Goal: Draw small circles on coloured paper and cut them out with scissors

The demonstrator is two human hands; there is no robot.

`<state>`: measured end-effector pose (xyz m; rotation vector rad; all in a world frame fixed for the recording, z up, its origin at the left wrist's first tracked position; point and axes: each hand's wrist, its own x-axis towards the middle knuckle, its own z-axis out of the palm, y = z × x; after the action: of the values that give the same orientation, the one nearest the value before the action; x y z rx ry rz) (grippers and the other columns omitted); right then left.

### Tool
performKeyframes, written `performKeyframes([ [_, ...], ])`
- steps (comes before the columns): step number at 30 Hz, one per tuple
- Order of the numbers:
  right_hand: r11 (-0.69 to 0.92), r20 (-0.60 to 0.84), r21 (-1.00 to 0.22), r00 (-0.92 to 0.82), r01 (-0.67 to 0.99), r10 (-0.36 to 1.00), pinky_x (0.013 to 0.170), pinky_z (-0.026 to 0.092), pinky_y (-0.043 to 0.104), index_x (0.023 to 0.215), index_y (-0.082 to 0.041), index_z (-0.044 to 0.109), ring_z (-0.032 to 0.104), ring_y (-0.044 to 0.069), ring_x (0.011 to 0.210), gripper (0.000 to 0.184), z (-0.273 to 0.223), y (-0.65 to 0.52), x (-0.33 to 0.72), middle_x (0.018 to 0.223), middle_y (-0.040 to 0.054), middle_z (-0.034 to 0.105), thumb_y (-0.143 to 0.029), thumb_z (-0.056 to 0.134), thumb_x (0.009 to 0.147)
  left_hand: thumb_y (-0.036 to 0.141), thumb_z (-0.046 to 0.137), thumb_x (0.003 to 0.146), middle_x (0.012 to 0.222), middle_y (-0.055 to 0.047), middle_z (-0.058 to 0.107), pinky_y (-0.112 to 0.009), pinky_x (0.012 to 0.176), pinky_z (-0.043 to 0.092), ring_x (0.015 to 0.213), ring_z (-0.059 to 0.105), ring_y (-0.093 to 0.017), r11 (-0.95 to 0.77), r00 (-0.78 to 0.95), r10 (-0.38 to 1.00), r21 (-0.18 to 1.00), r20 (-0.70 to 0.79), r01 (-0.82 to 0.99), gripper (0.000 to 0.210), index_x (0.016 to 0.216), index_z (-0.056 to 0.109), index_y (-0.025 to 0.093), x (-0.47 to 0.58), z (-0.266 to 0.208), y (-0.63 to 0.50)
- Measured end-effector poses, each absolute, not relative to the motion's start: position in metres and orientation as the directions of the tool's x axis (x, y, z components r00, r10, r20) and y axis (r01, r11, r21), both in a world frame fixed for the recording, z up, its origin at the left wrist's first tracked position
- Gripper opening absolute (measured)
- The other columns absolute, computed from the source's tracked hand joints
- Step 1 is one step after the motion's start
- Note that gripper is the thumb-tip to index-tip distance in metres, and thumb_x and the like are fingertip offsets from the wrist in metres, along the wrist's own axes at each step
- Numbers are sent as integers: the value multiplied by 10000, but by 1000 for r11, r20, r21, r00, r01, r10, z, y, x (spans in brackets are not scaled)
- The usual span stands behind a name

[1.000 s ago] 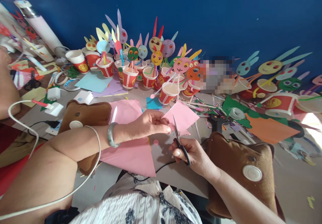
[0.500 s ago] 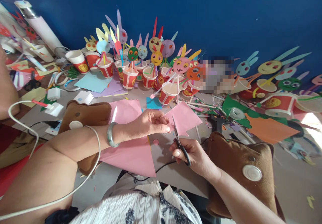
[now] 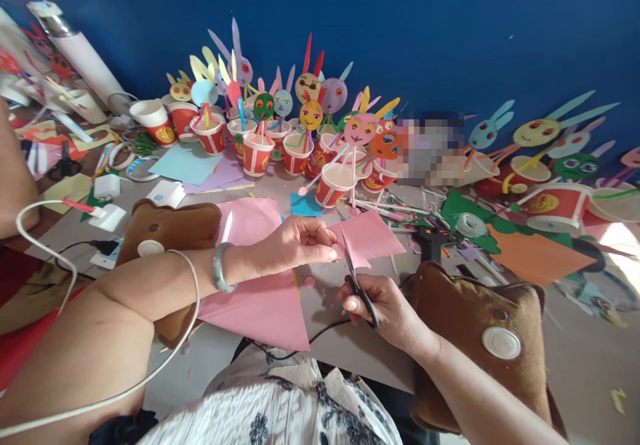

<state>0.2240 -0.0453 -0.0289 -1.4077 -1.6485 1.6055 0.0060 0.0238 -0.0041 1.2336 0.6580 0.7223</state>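
Observation:
My left hand (image 3: 300, 243) pinches a small rounded piece of pink paper (image 3: 339, 251) between thumb and fingers. Wrapped around the black handles of a pair of scissors (image 3: 351, 265), my right hand (image 3: 387, 305) holds the slightly parted blades pointing up, right at the edge of that piece. Just behind the blades is a larger pink paper sheet (image 3: 375, 235); whether it is still joined to the small piece I cannot tell. A small pink paper disc (image 3: 310, 282) lies on the table below my left hand, beside a big pink sheet (image 3: 270, 318).
Paper cups (image 3: 336, 185) with paper rabbit faces on straws line the back. Brown plush cushions (image 3: 480, 338) lie either side. A white cable (image 3: 196, 291) crosses my left arm. A glue gun (image 3: 429, 245), scraps and orange paper (image 3: 543, 255) lie right. Another person's arm (image 3: 15, 171) shows left.
The larger pink sheet behind the scissors has shifted slightly right and turned a little. Both hands hold nearly the same position, with the scissor blades barely moved.

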Motion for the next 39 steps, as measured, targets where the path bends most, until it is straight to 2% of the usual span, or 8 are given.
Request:
performKeyframes([
  [20,-174,-326,-903,-362,394,873,525,319,276,629,-156,609,451,125,499,644,-30,-45,225,480,9,580,-797,639,682,141,745,723,825,-41,695,-238,748,503,809,657,-113,179,588,807,969,-46,-170,184,640,582,132,8,-1,25],
  [34,-186,-328,-910,-365,372,871,505,309,264,632,-146,591,436,109,485,643,-35,-45,226,481,2,555,-784,641,697,175,774,730,832,-39,682,-269,758,518,789,651,-116,172,591,807,963,-17,-207,236,648,559,125,9,-1,25],
  [39,-172,-334,-893,-357,415,872,514,315,268,667,-151,602,443,116,495,645,-36,-45,227,490,5,569,-794,612,713,197,790,730,820,-31,671,-270,753,530,780,652,-114,178,587,810,955,-7,-235,241,663,570,125,9,-2,26],
])
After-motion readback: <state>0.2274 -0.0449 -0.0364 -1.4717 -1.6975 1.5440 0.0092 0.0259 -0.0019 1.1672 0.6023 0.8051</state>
